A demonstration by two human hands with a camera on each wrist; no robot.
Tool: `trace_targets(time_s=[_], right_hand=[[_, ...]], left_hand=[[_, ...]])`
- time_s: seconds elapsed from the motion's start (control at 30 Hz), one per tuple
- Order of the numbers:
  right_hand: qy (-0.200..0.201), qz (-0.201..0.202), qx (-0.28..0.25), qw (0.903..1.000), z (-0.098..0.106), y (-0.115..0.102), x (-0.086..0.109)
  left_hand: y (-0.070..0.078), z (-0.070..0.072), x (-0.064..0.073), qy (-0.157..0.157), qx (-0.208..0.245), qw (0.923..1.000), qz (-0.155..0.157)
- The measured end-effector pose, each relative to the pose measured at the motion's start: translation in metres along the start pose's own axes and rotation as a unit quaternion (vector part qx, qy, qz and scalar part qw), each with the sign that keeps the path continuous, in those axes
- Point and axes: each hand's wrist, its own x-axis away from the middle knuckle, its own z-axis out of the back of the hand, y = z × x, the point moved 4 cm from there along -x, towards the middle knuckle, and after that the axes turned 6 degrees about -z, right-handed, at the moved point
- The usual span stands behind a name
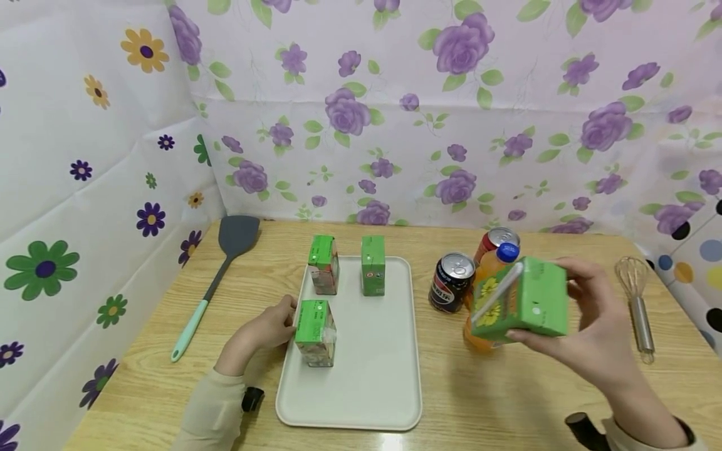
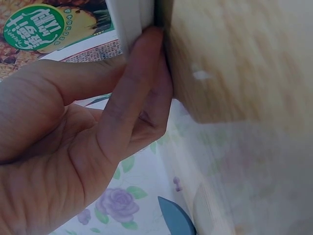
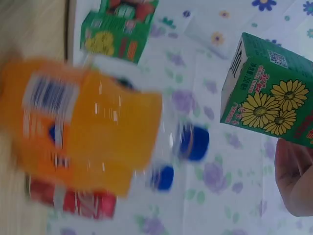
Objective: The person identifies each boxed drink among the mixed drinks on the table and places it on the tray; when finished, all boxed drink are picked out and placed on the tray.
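Observation:
My right hand (image 1: 598, 332) grips a green drink carton (image 1: 538, 297) in the air, in front of the orange drink bottles. A straw lies along the carton's side, and yellow flowers show on its face in the right wrist view. My left hand (image 1: 276, 322) is at the left edge of a white tray (image 1: 378, 388). The left wrist view shows its thumb and fingers pinching the tray's rim (image 2: 131, 22), beside a carton with a pineapple print (image 2: 80, 24). On the tray stand three green cartons, one front left (image 1: 316, 338), one back left (image 1: 323, 266), one back middle (image 1: 373, 266).
Right of the tray stand a black cola can (image 1: 451, 282), a red can (image 1: 499, 238) and two orange drink bottles with blue caps (image 3: 195, 142). A whisk (image 1: 637, 307) lies far right, a grey spatula with a mint handle (image 1: 211, 285) at left. Flowered cloth walls (image 1: 395, 156) enclose the table.

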Motion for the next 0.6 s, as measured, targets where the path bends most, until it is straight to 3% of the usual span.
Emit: trace_targets(time_s=[0.07,0.17,0.4,0.6], right_hand=[[-0.009,-0.003,0.0,1.0,-0.016,0.001,0.0],[-0.032,-0.029,0.044,0.9981,-0.04,0.005,0.001],[-0.094,-0.109,0.125,0.9817,-0.09,0.037,0.006],[-0.147,-0.172,0.101,0.9688,-0.129,0.067,0.01]], left_hand=[[-0.001,-0.001,-0.001,0.0,0.001,1.0,0.003],[-0.001,-0.001,-0.001,-0.001,0.003,1.0,0.004],[0.0,0.001,-0.002,-0.006,0.003,1.0,0.0],[-0.001,0.001,-0.002,-0.003,-0.005,1.0,-0.002]])
